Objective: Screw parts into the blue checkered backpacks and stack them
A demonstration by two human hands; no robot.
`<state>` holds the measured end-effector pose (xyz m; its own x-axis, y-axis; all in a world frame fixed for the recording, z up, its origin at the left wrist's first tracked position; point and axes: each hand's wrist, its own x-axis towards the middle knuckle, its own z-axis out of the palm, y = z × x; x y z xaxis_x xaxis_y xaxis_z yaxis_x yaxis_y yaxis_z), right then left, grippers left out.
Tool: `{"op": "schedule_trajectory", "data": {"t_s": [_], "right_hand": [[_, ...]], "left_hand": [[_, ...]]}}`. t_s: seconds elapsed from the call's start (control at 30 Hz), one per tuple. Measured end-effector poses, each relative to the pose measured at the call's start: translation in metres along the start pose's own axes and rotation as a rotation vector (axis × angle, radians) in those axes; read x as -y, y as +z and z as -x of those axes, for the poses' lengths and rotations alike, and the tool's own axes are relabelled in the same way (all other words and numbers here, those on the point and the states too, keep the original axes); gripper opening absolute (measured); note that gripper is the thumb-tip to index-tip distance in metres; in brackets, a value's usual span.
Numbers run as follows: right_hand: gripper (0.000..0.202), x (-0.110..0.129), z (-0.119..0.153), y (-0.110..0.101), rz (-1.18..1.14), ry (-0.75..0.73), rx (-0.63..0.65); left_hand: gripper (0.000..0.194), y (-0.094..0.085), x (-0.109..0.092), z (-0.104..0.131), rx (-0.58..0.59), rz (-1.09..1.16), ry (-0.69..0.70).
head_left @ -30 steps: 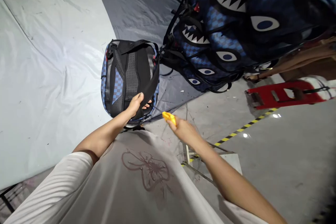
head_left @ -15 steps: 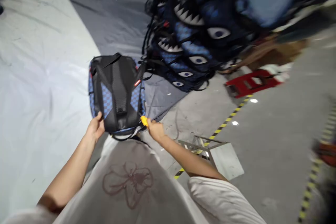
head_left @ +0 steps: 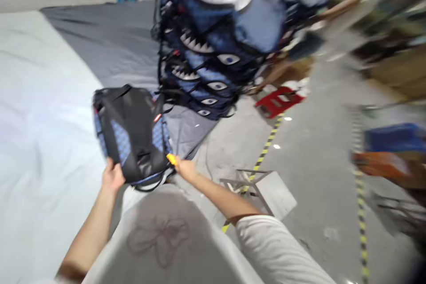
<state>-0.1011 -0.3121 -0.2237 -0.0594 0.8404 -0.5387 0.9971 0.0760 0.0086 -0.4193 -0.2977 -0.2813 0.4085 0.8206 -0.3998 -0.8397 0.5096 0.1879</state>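
Observation:
A black and blue checked backpack [head_left: 135,120] lies with its strap side up in front of me, its top handle loop toward my body. My left hand [head_left: 113,177] grips its lower left corner, the fingers partly hidden at the edge. My right hand [head_left: 186,168] is closed on a small yellow tool [head_left: 171,159], held against the backpack's lower right side. The tool's tip is too blurred to make out.
A stack of blue backpacks [head_left: 208,60] with eyes and teeth rises beyond, on the grey sheet [head_left: 109,40]. White sheeting [head_left: 43,120] covers the left. To the right are a white-topped stool [head_left: 276,195], a red object [head_left: 278,101], striped floor tape [head_left: 266,148] and a person's arm [head_left: 342,6].
My view has swung right and up, so the scene sits further left and more floor shows. Both hands keep their hold on the backpack and the yellow tool.

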Motion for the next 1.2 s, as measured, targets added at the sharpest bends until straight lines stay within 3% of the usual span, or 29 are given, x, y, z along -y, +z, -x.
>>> {"op": "schedule_trajectory", "data": {"t_s": [0.17,0.33,0.5,0.63,0.77,0.93,1.07,1.2], "right_hand": [[0.037,0.004,0.005,0.023,-0.026,-0.026,0.017],[0.032,-0.008,0.01,0.015,-0.042,0.016,-0.006],[0.031,-0.017,0.066,0.016,-0.065,0.078,0.031],[0.029,-0.006,0.112,0.027,-0.112,0.028,0.141],[0.029,0.019,0.102,0.036,-0.128,0.008,0.15],[0.027,0.033,0.078,0.038,-0.147,0.019,0.143],[0.026,0.021,0.09,0.039,-0.187,0.01,0.149],[0.033,-0.01,0.105,0.034,-0.258,0.066,0.102]], "left_hand": [[0.077,0.007,0.011,-0.014,-0.128,-0.045,0.119],[0.078,0.018,0.018,-0.022,-0.15,-0.103,0.166],[0.068,0.041,0.025,-0.026,-0.186,-0.169,0.212],[0.047,0.05,0.029,-0.026,-0.244,-0.23,0.226],[0.03,0.05,0.036,-0.021,-0.282,-0.301,0.241],[0.034,0.049,0.036,-0.012,-0.293,-0.312,0.24],[0.039,0.052,0.029,-0.01,-0.272,-0.267,0.228],[0.04,0.05,0.025,-0.01,-0.259,-0.227,0.212]]}}
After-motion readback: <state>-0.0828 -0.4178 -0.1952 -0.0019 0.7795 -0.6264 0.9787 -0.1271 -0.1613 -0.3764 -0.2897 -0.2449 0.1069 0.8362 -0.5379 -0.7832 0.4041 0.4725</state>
